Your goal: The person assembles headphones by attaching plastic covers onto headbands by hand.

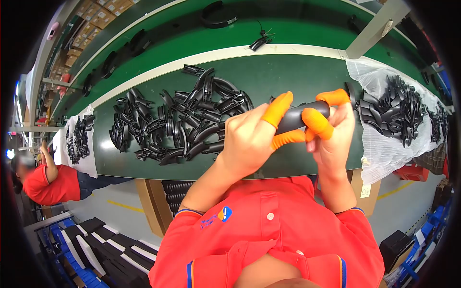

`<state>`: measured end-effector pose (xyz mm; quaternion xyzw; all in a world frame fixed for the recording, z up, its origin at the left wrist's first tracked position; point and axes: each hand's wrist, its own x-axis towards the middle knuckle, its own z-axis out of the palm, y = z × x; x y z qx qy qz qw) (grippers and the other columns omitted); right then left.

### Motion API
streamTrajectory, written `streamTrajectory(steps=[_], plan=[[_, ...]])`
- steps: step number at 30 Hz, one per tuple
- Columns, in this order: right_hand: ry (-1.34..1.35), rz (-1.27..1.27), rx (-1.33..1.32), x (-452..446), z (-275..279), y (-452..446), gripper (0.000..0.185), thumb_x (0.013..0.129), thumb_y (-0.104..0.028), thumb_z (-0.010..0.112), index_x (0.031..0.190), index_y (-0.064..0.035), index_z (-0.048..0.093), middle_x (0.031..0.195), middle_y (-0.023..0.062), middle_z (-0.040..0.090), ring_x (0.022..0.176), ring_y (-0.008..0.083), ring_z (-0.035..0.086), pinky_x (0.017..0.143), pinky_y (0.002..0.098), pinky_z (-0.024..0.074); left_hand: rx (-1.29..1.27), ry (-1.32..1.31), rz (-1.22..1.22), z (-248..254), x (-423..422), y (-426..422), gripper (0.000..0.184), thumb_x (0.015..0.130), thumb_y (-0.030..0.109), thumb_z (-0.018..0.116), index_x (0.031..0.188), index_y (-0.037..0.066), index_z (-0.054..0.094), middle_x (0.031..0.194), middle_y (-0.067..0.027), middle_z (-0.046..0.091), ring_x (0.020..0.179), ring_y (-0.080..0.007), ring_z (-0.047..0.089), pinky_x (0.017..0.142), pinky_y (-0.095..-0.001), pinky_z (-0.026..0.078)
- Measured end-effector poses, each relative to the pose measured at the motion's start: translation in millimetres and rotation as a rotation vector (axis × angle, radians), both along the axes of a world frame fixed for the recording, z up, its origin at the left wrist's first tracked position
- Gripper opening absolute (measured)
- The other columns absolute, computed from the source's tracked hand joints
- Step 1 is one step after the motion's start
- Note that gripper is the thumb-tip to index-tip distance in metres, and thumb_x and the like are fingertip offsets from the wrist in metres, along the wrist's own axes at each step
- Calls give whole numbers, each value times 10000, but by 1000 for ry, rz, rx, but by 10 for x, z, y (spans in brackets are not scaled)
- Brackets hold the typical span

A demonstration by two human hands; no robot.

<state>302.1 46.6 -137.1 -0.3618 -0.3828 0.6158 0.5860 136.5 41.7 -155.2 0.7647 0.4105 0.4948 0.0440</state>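
Both hands are raised above the green table, holding a black curved plastic piece (293,120) between them. My left hand (249,137) is closed around the piece's left end, with orange finger cots on its thumb and index finger. At the other end, my right hand (336,127) pinches the piece between fingers that also wear orange cots. The piece looks smooth and dark on its upper side; its underside is hidden. Just left of my left hand lies a loose heap of similar black curved pieces (182,115) on the table.
A translucent plastic sheet (379,153) at the right carries a pile of small black parts (394,110). More parts (80,137) lie on a white sheet at the left. A person in red (50,182) is beyond the table's left end. Behind runs a green conveyor (177,29) with scattered pieces.
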Motion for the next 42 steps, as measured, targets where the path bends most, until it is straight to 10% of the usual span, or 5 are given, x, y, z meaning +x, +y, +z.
streamTrajectory(steps=[9, 12, 27, 34, 42], plan=[[-246, 372, 140, -66, -26, -253, 425, 1021, -419, 400, 1066, -10, 506, 734, 116, 625, 468, 156, 533, 417, 243, 413, -399, -706, -217, 163, -98, -54, 404, 876, 192, 720, 1193, -24, 595, 940, -75, 671, 770, -100, 623, 692, -234, 509], [641, 359, -95, -241, -261, -70, 647, 1002, -553, 303, 1251, -4, 539, 957, 89, 631, 667, 187, 586, 502, 293, 462, -345, -581, -266, 138, -116, -40, 343, 888, 125, 696, 1174, -37, 600, 937, -57, 655, 811, -82, 604, 718, -218, 487], [455, 459, 105, -212, -145, 121, 560, 1017, -396, 405, 1350, 51, 454, 1098, 202, 647, 914, 273, 657, 778, 386, 537, -544, -426, -87, 123, -341, -107, 361, 865, 166, 719, 1155, -3, 587, 919, -37, 632, 773, -92, 562, 716, -220, 452], [-589, 400, 600, 41, 196, 326, 511, 887, -37, 632, 1371, 14, 475, 1244, 107, 573, 1019, 219, 613, 934, 328, 469, -664, -717, -306, 19, -427, 35, 347, 880, 243, 722, 1081, 5, 570, 903, -1, 619, 778, -65, 542, 714, -207, 444], [-249, 559, 718, -77, 80, 552, 479, 896, -66, 611, 1354, 10, 492, 1331, 187, 561, 1232, 272, 545, 1022, 375, 421, -1095, -1136, -799, -7, -291, 63, 460, 906, 345, 654, 1227, 69, 473, 669, 6, 399, 428, -31, 318, 372, -180, 231]])
